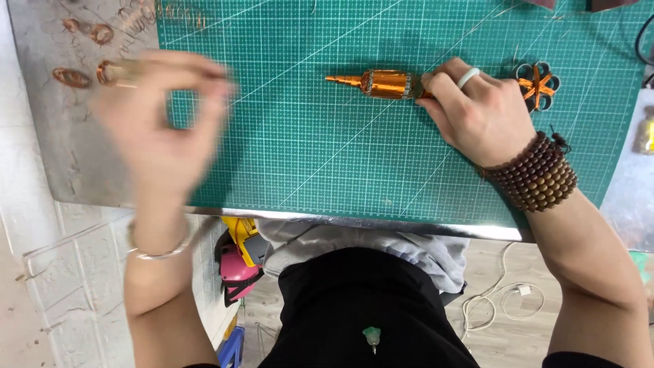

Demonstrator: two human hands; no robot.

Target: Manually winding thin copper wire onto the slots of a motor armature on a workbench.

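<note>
My right hand (481, 112) presses its fingers closed around one end of the copper-wound motor armature (381, 84), which lies on the green cutting mat (327, 157). My left hand (158, 129) is blurred above the mat's left edge, near loose copper coils (71, 77); I cannot tell its grip.

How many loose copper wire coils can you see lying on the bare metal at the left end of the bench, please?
3: one coil nearest the left edge, one coil further back, and a smaller one beside it. The blurred left hand may hide others.
</note>
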